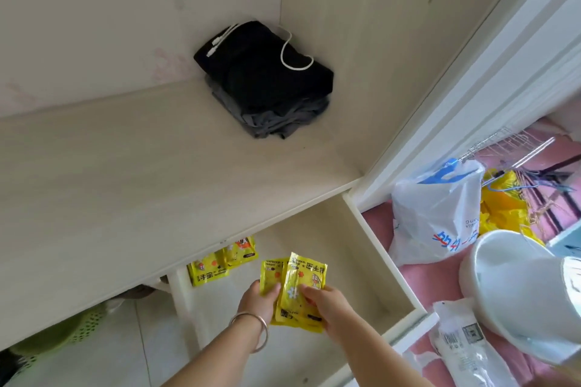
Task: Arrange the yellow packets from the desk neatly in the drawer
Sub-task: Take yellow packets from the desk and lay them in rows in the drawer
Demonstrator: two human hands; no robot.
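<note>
Both hands hold yellow packets over the open pale drawer (pixel 382 264). My left hand (pixel 262 298), with a silver bangle on the wrist, grips one yellow packet (pixel 269 275) by its lower edge. My right hand (pixel 327 303) pinches a fanned stack of yellow packets (pixel 306 284) that overlaps the left one. Further back in the drawer, a few more yellow packets (pixel 220 264) lie flat, partly hidden under the desk's front edge (pixel 188 248).
A folded black and grey garment pile (pixel 267 82) with a white cord sits in the desk's back corner. To the right stand a white plastic bag (pixel 437 217), a white bowl-like lamp (pixel 515 292) and clear wrapped items (pixel 462 345) on a pink surface.
</note>
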